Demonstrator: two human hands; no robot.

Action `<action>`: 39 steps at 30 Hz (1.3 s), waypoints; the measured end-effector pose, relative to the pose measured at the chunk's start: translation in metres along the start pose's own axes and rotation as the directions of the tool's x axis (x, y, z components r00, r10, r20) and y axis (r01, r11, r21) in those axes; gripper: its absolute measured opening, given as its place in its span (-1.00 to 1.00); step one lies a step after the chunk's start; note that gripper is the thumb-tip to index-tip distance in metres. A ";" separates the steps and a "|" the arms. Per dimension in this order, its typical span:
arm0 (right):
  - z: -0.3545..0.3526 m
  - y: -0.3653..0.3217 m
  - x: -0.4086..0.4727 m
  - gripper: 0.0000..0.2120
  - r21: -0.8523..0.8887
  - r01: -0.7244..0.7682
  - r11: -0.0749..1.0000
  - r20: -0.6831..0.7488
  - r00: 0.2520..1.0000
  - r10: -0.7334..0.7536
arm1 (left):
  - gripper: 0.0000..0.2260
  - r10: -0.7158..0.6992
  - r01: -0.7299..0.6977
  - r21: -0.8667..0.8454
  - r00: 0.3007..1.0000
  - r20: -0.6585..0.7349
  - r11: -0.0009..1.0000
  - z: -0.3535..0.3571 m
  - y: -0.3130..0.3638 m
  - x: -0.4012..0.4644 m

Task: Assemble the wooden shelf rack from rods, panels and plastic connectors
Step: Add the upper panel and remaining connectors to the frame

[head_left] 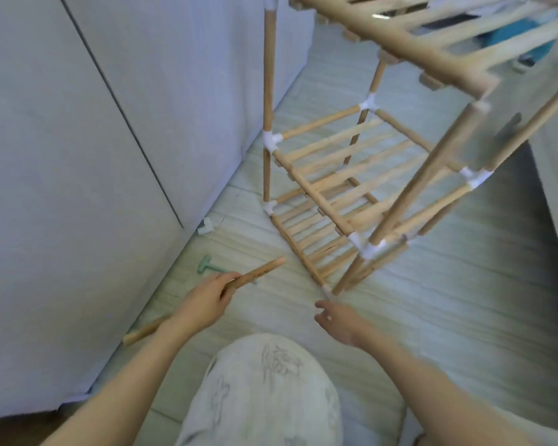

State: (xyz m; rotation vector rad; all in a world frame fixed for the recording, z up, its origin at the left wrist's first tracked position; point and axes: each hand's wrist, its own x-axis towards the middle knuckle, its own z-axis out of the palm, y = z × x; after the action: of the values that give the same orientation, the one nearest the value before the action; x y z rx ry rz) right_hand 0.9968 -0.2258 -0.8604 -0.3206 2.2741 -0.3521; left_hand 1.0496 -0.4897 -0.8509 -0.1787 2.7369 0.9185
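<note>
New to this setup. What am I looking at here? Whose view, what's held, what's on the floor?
There is no machine here. One wide-angle camera sits on a person's head and looks down at their own two hands, so the picture bends at the edges.

The left hand grips a loose wooden rod around its middle. The right hand holds nothing; its fingers are loosely spread and reach toward the near bottom corner of the shelf rack.

The rack stands on the floor, partly built: wooden rods joined by white plastic connectors, with slatted panels as shelves.

On the floor near the wall lie a small green mallet and a loose pale connector. The person's knee fills the bottom.
</note>
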 end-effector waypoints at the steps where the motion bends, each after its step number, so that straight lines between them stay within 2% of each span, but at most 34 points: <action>1: -0.015 0.000 -0.013 -0.59 0.009 0.002 1.000 -0.014 1.000 -0.002 | -0.72 0.043 -0.045 -0.022 0.997 -0.058 0.999 -0.014 0.013 -0.003; 4: -0.065 0.004 -0.051 -0.67 0.094 0.026 0.995 -0.043 0.999 -0.022 | -0.75 0.164 -0.189 -0.061 0.943 -0.291 0.980 -0.054 0.056 -0.015; 6: -0.100 0.007 -0.078 -0.68 0.102 0.024 0.994 -0.120 0.993 -0.011 | -0.75 0.198 -0.253 -0.082 0.888 -0.414 0.964 -0.079 0.087 -0.024; 8: -0.132 0.010 -0.103 -0.66 0.104 0.054 0.993 -0.256 0.966 -0.025 | -0.75 0.231 -0.324 -0.101 0.830 -0.507 0.941 -0.101 0.120 -0.033; 10: -0.159 0.012 -0.126 -0.67 0.209 0.154 0.966 -0.435 0.899 -0.049 | -0.75 0.293 -0.406 -0.071 0.759 -0.581 0.911 -0.120 0.153 -0.041; 12: -0.177 0.010 -0.147 -0.71 0.434 0.319 0.842 -0.553 0.833 -0.030 | -0.75 0.358 -0.469 -0.018 0.698 -0.620 0.883 -0.133 0.186 -0.049; 14: -0.186 0.005 -0.164 -0.68 0.558 0.428 0.711 -0.595 0.804 -0.017 | -0.74 0.414 -0.514 0.023 0.663 -0.624 0.858 -0.140 0.215 -0.052; 17: -0.184 -0.005 -0.172 -0.58 0.542 0.463 0.701 -0.596 0.800 -0.067 | -0.73 0.476 -0.558 0.057 0.644 -0.599 0.828 -0.142 0.248 -0.050; 21: -0.179 -0.027 -0.162 -0.65 0.275 0.397 0.876 -0.628 0.764 -0.150 | -0.72 0.514 -0.577 0.089 0.634 -0.578 0.812 -0.141 0.270 -0.039; 23: -0.178 -0.038 -0.157 -0.65 0.216 0.356 0.909 -0.648 0.749 -0.139 | -0.71 0.517 -0.580 0.097 0.622 -0.588 0.809 -0.142 0.272 -0.035; 25: -0.176 -0.045 -0.154 -0.62 0.269 0.411 0.871 -0.621 0.765 -0.169 | -0.70 0.520 -0.578 0.114 0.610 -0.598 0.808 -0.144 0.271 -0.032; 28: -0.174 -0.056 -0.154 -0.58 0.474 0.517 0.713 -0.475 0.832 -0.288 | -0.70 0.520 -0.563 0.138 0.606 -0.601 0.815 -0.149 0.266 -0.030; 29: -0.174 -0.059 -0.154 -0.57 0.506 0.517 0.691 -0.426 0.846 -0.320 | -0.70 0.523 -0.555 0.153 0.606 -0.599 0.818 -0.151 0.265 -0.029; 31: -0.177 -0.060 -0.151 -0.59 0.486 0.512 0.709 -0.417 0.848 -0.327 | -0.69 0.541 -0.533 0.206 0.607 -0.582 0.821 -0.154 0.266 -0.027; 34: -0.187 -0.045 -0.148 -0.66 0.462 0.496 0.735 -0.563 0.804 -0.189 | -0.69 0.603 -0.510 0.330 0.596 -0.529 0.794 -0.155 0.277 -0.025; 37: -0.208 -0.014 -0.149 -0.72 0.531 0.522 0.667 -0.749 0.657 0.082 | -0.68 0.690 -0.503 0.475 0.567 -0.449 0.722 -0.153 0.300 -0.018; 39: -0.225 0.011 -0.152 -0.74 0.594 0.555 0.582 -0.788 0.548 0.281 | -0.67 0.736 -0.492 0.556 0.538 -0.410 0.670 -0.151 0.319 -0.010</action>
State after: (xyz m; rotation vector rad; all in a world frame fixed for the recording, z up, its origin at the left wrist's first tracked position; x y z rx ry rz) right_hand 0.9259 -0.1308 -0.6157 0.2180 2.6118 -1.9875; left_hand 0.9683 -0.3274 -0.5478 0.8122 3.6229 0.4522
